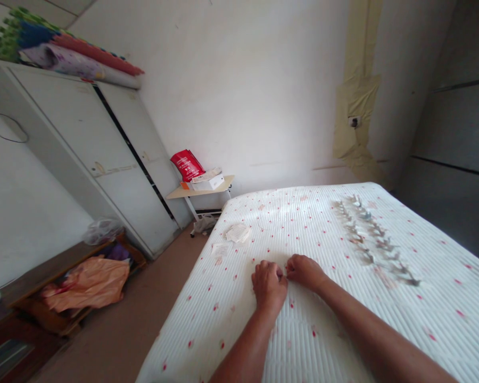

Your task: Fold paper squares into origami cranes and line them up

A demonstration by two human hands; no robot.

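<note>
Greyish, folded-looking figures (pixel 383 244) form two rows, off-white papers (pixel 238 233) seemingly remain; I can't tell what the curled left hand (pixel 270 282) and right hand (pixel 305 270) hold.

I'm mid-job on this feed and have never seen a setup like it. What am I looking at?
There's no machine: these are a person's bare hands, seen from one head-worn camera looking forward and down. The left hand and right hand meet with fingers curled, above a white, red-spotted padded surface. Whatever they may hold is too small or hidden to tell. Ahead and to the left lies a pile of pale papers; to the right stand rows of small, blurred shapes, perhaps folded paper.
</note>
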